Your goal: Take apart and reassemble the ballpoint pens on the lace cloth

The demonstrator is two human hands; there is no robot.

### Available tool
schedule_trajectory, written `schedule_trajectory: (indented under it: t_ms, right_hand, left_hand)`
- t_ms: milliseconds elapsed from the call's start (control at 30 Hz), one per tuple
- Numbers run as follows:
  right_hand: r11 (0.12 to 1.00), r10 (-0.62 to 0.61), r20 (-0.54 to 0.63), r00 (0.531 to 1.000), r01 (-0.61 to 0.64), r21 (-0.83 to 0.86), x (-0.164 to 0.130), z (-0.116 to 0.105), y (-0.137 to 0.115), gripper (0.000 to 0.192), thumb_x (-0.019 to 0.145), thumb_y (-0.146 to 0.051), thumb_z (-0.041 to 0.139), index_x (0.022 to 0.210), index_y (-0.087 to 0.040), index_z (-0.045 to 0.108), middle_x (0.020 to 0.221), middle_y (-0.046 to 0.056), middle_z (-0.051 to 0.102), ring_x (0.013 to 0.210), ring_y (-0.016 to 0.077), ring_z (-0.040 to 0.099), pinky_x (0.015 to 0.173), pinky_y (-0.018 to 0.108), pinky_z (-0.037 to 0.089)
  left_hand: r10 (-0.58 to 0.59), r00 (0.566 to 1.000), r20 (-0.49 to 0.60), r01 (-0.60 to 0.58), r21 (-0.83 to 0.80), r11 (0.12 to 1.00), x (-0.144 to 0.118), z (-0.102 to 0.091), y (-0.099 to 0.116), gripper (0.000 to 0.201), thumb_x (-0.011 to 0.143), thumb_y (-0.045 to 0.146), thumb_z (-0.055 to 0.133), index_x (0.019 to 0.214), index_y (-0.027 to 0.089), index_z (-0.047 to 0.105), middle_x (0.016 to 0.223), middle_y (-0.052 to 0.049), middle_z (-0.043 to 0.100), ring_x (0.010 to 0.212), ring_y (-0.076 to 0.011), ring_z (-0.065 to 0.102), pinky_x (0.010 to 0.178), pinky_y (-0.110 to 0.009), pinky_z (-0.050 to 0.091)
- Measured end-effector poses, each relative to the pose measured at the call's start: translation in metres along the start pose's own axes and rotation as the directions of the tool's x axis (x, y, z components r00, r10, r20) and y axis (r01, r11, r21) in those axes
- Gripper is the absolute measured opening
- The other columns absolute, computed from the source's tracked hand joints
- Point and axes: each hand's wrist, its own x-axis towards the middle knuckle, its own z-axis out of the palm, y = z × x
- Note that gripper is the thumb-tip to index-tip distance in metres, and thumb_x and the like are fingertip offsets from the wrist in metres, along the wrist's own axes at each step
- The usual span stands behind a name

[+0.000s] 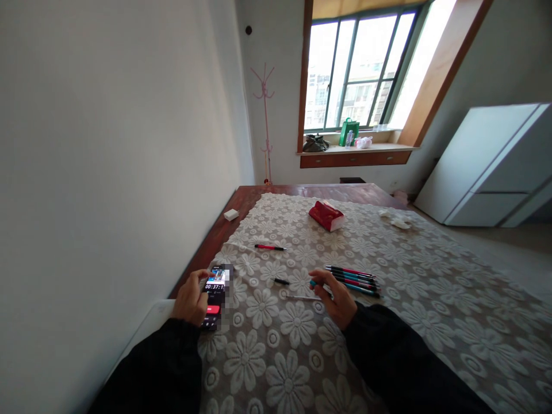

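Left hand [190,299] grip grasping phone [214,296], right hand [338,299] grip grasping teal pen [317,285], pens [353,279] beside, red book [326,215] beyond.

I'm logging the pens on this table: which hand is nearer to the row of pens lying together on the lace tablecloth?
Right. The right hand lies just left of the row of red, teal and black pens, nearly touching it. The left hand is far off on the black smartphone.

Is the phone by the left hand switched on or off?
On: the phone under the left hand shows a lit screen with timer digits and a red button.
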Motion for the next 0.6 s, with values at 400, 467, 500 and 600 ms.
schedule_trajectory:
  t_ms: [400, 467, 500, 600]
  right_hand:
    - [0.999, 0.031, -0.004, 1.000, -0.031, -0.012, -0.001, 0.000, -0.001, 0.023, 0.095, -0.025, 0.044, 0.117, -0.021, 0.052, 0.088, 0.006, 0.066, 0.078, 0.0179, 0.066, 0.072, 0.031, 0.052]
    - [0.999, 0.050, -0.006, 0.999, -0.050, 0.015, -0.001, 0.000, 0.000, 0.022, 0.096, -0.027, 0.045, 0.116, -0.021, 0.053, 0.091, 0.007, 0.067, 0.081, 0.0187, 0.066, 0.074, 0.032, 0.053]
    - [0.997, 0.061, -0.012, 0.998, -0.060, 0.039, 0.000, 0.000, 0.000, 0.022, 0.096, -0.029, 0.046, 0.115, -0.020, 0.053, 0.093, 0.008, 0.067, 0.083, 0.0191, 0.066, 0.075, 0.032, 0.053]
    - [0.975, 0.112, -0.031, 0.993, -0.104, 0.194, 0.003, -0.004, 0.001, 0.021, 0.095, -0.035, 0.051, 0.109, -0.020, 0.056, 0.092, 0.008, 0.067, 0.083, 0.0195, 0.066, 0.075, 0.033, 0.053]
  left_hand:
    - [0.018, 0.997, 0.069, -0.020, 0.030, 0.999, 0.000, 0.000, 0.003, 0.044, 0.066, 0.014, 0.041, 0.109, 0.022, 0.046, 0.119, -0.008, 0.064, 0.120, -0.0280, 0.055, 0.107, -0.045, 0.038]
    - [0.060, 0.998, 0.005, -0.060, 0.003, 0.998, 0.000, -0.001, 0.004, 0.048, 0.063, 0.012, 0.042, 0.110, 0.022, 0.044, 0.120, -0.008, 0.064, 0.129, -0.0276, 0.048, 0.111, -0.046, 0.034]
    - [0.085, 0.996, -0.021, -0.085, -0.006, 0.996, 0.000, -0.002, 0.007, 0.048, 0.062, 0.012, 0.042, 0.110, 0.021, 0.044, 0.120, -0.008, 0.064, 0.131, -0.0272, 0.045, 0.113, -0.046, 0.033]
    - [0.188, 0.981, -0.042, -0.189, -0.022, 0.982, -0.001, -0.006, 0.030, 0.046, 0.066, 0.011, 0.043, 0.110, 0.021, 0.048, 0.120, -0.008, 0.063, 0.132, -0.0270, 0.045, 0.113, -0.045, 0.033]
